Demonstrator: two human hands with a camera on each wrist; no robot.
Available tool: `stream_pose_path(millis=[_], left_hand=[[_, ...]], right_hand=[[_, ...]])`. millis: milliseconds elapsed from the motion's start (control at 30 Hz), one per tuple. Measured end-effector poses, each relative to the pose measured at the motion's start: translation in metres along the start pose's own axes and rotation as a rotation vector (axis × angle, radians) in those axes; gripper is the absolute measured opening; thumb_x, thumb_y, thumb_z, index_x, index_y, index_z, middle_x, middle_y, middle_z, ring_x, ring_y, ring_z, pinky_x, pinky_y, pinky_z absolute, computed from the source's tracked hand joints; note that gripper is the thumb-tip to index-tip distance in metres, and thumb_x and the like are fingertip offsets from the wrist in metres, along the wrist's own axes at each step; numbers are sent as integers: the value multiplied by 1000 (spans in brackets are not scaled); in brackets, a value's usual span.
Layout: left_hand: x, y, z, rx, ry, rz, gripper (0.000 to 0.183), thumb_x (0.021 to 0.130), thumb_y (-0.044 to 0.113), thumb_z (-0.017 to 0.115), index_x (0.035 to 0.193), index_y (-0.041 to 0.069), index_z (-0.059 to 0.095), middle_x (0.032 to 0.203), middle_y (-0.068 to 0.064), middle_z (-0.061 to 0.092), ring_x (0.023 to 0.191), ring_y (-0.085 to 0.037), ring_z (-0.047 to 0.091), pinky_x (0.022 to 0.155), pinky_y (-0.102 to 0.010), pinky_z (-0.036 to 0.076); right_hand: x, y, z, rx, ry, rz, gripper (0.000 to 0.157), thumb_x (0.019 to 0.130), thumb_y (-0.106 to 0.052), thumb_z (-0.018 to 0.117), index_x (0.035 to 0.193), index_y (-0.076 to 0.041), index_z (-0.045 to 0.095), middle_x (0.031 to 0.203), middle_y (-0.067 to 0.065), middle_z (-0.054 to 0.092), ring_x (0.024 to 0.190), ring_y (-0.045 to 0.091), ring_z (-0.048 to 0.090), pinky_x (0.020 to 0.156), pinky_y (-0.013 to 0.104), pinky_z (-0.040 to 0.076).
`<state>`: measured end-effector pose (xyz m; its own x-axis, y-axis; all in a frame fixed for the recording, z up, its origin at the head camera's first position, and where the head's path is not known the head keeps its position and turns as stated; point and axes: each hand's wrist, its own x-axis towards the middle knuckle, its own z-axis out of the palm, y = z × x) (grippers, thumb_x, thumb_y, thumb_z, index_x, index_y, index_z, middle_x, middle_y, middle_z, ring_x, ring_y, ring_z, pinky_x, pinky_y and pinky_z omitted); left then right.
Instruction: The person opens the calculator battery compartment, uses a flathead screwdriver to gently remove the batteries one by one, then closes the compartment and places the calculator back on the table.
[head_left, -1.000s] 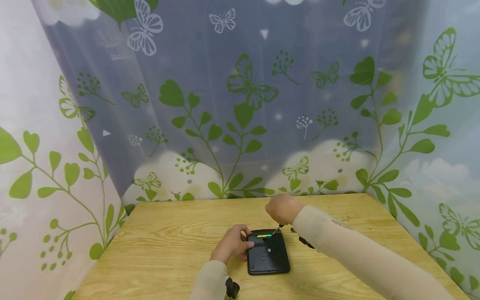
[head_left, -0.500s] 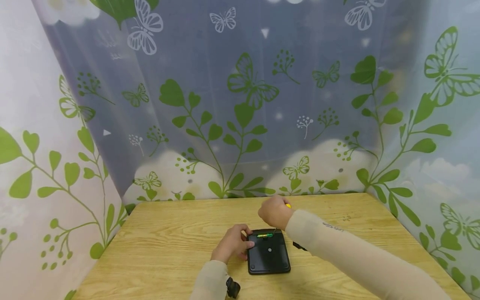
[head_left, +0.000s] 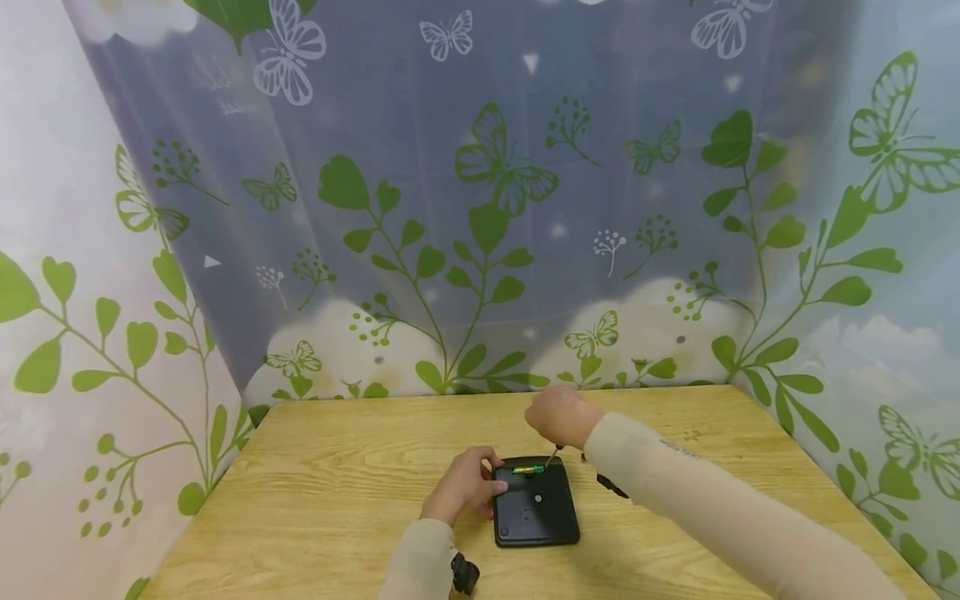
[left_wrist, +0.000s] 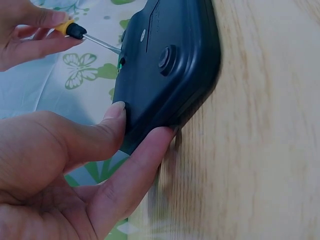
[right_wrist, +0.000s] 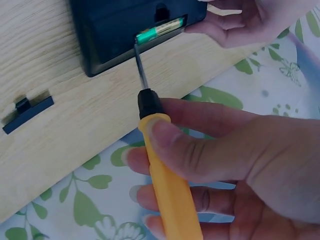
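A black calculator (head_left: 532, 517) lies back side up on the table, its battery slot facing the far side. In that slot sits a green and gold battery (right_wrist: 160, 31). My left hand (head_left: 461, 487) pinches the calculator's left far corner between thumb and fingers, as the left wrist view shows. My right hand (right_wrist: 215, 155) grips a screwdriver (right_wrist: 172, 185) by its yellow handle, thumb along the side. The metal tip is at the battery's green end, at the slot's edge; whether it touches the battery I cannot tell. In the head view the right hand hides the handle.
A small black battery cover (right_wrist: 29, 114) lies on the wooden table (head_left: 337, 483) beside the calculator, near the far edge. Behind the table hangs a curtain (head_left: 420, 250) printed with leaves and butterflies.
My right hand shifted left with the screwdriver, then came back right and tilted it. The left hand and calculator stay in place. The battery remains in the slot.
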<state>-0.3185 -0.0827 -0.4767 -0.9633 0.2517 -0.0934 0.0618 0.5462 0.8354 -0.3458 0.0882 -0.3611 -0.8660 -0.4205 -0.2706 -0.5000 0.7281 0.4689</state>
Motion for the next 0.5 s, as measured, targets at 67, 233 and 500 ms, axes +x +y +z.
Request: stream_pose_path(millis=[67, 233, 500], left_hand=[[0, 0, 0, 0, -2, 1, 25, 92, -3, 74, 114, 3, 63, 89, -14, 61, 61, -24, 68, 50, -36, 63], [0, 1, -1, 4, -3, 2, 25, 92, -3, 73, 114, 3, 63, 89, -15, 62, 62, -25, 69, 51, -36, 63], [1, 1, 0, 6, -8, -10, 25, 92, -3, 73, 114, 3, 63, 90, -14, 62, 63, -25, 68, 51, -36, 64]], right_hand=[[0, 5, 3, 24, -1, -13, 15, 96, -13, 74, 82, -15, 69, 73, 0, 63, 62, 12, 53, 63, 29, 54], [-1, 16, 10, 118, -31, -30, 16, 91, -4, 78, 79, -14, 74, 77, -1, 70, 68, 15, 62, 71, 31, 62], [-4, 23, 20, 230, -37, -37, 18, 88, 4, 77, 83, -14, 75, 79, 0, 70, 66, 13, 58, 65, 27, 54]])
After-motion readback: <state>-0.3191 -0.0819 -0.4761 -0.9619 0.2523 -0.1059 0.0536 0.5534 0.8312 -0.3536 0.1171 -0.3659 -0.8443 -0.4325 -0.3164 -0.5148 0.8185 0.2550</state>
